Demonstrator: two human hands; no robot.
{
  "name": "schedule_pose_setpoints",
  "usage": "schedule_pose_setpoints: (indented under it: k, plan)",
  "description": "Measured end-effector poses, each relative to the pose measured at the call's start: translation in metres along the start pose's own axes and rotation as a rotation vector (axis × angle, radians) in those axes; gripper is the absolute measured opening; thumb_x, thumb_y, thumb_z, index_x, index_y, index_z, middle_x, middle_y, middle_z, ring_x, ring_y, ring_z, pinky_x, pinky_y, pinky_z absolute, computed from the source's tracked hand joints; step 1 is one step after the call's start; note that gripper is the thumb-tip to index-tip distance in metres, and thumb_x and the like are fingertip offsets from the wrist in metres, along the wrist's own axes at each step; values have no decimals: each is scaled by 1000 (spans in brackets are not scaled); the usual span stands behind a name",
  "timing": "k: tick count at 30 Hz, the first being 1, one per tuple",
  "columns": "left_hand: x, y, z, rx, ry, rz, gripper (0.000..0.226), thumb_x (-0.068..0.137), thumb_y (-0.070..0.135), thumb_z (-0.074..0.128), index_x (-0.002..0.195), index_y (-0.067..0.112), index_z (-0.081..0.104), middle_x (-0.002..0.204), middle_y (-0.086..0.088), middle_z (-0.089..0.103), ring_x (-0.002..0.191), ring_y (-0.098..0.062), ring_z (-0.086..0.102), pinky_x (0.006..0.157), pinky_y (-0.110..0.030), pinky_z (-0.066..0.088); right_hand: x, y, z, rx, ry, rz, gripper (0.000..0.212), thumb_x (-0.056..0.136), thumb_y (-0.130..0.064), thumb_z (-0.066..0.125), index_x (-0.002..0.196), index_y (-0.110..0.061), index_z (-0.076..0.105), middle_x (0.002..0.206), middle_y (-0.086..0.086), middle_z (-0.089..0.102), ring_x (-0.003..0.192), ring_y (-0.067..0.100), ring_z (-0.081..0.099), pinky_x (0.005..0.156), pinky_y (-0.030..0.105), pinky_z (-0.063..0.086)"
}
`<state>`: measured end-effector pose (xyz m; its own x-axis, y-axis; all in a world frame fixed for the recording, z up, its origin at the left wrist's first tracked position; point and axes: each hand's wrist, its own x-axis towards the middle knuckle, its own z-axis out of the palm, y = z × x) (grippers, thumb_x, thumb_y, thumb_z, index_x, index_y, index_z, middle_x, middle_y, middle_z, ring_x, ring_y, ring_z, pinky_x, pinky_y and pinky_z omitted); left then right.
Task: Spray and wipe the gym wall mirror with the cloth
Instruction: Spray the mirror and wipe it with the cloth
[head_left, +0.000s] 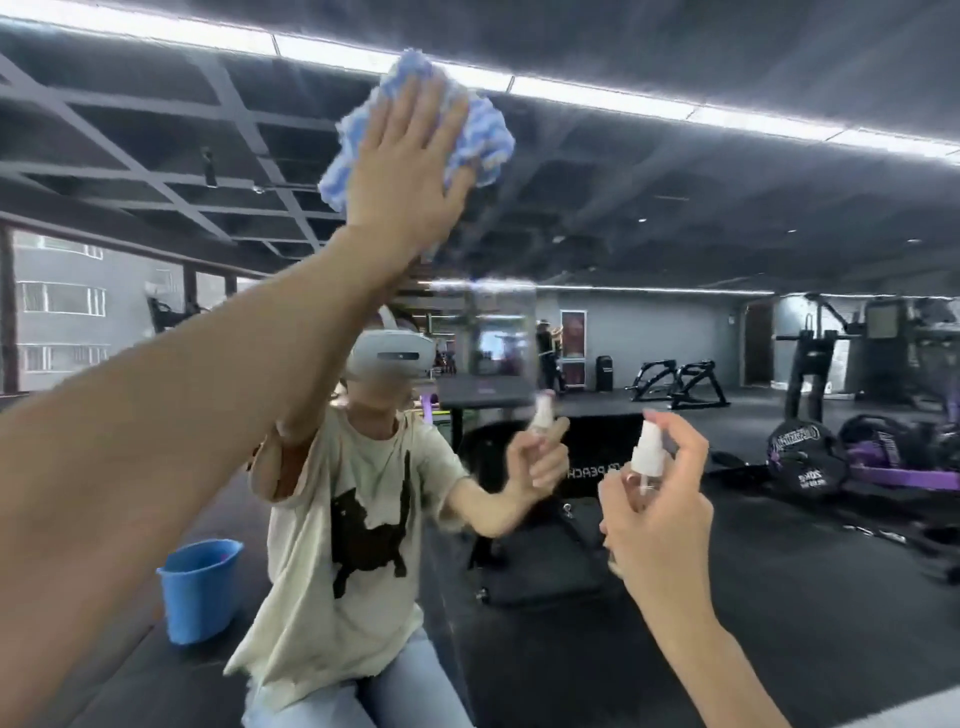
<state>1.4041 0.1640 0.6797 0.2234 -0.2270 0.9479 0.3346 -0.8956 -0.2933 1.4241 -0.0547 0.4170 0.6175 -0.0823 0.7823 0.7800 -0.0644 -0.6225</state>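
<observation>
Blue-white cloth (480, 137) is pressed against mirror (727, 234) near its top edge by left hand (410, 176), fingers (415, 114) straight. Small spray bottle (647, 462) is gripped by right hand (662, 519).

cloth (485, 137) half hidden, spray bottle (648, 458) mostly covered

The mirror (727, 234) lay open right of the cloth (483, 135); the raised spray bottle (647, 457) blocked the near lower right.

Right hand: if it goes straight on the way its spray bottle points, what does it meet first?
Probably the wall mirror: nothing shows between it and the spray bottle in the right hand. Depth is unclear.
</observation>
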Motion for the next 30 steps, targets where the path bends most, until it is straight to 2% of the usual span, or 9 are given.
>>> schedule_pose_setpoints:
  k: [3, 7, 9, 11, 18, 22, 25, 28, 30]
  plan:
    - [-19, 31, 18, -46, 11, 101, 59, 101, 35, 29, 154, 13, 18, 161, -13, 13, 149, -31, 9, 119, -41, -1, 10, -4, 1, 22, 22, -22, 59, 88, -2, 58, 114, -50, 36, 72, 8, 60, 54, 29, 58, 43, 36, 49]
    - [-137, 73, 44, -51, -70, 957, 59, 98, 40, 17, 142, 13, 46, 148, -12, 43, 140, -30, 35, 118, -38, 13, 13, -17, 4, 42, 63, -4, 61, 87, 1, 58, 108, -53, 38, 68, 8, 58, 53, 33, 55, 42, 37, 47]
    - [-164, 72, 38, -26, -205, 1135, 59, 96, 40, 20, 145, 15, 43, 151, -7, 40, 143, -23, 31, 120, -36, 2, 14, -23, 7, 10, 48, -25, 60, 87, 0, 58, 109, -51, 38, 68, 10, 58, 52, 31, 55, 47, 44, 50]
    - [-136, 60, 33, 41, -181, 1041, 58, 97, 39, 21, 148, 17, 36, 155, -7, 32, 145, -23, 26, 118, -38, -1, 17, -29, 10, -7, 23, -19, 60, 87, 0, 58, 109, -51, 37, 71, 9, 59, 53, 29, 56, 49, 46, 51]
    - [16, 16, -9, -46, -102, 9, 58, 102, 36, 23, 155, 13, 14, 162, -9, 7, 149, -26, 2, 118, -37, -4, 24, -43, 6, 4, 18, -54, 65, 88, -1, 59, 106, -58, 34, 72, 11, 59, 53, 29, 58, 46, 44, 52]
    - [-80, 69, 14, -44, -119, 630, 66, 89, 38, 20, 147, 11, 40, 153, -14, 35, 142, -31, 31, 115, -42, 14, 27, -44, 10, 49, 24, -15, 62, 88, 0, 57, 104, -56, 37, 68, 12, 59, 48, 30, 56, 39, 36, 48]
    - [-117, 72, 19, 65, -323, 1023, 57, 99, 41, 17, 153, 22, 18, 161, -5, 11, 149, -21, 0, 116, -36, -14, 29, -47, 15, 14, -14, -22, 65, 88, 0, 57, 103, -60, 35, 67, 8, 61, 49, 28, 56, 43, 39, 48]
    - [-45, 47, 11, 101, -125, 634, 48, 98, 30, 41, 145, 22, 41, 154, -4, 32, 144, -25, 23, 118, -38, 10, 38, -50, 18, -11, -40, -46, 59, 88, -4, 59, 110, -54, 36, 75, 7, 60, 52, 25, 58, 46, 41, 52]
    - [9, 10, 2, 87, -68, 253, 52, 104, 31, 29, 153, 17, 21, 161, -9, 15, 148, -26, 10, 121, -40, 5, 46, -52, 18, 9, -16, -58, 55, 89, -5, 59, 114, -48, 37, 75, 8, 60, 53, 24, 59, 47, 42, 54]
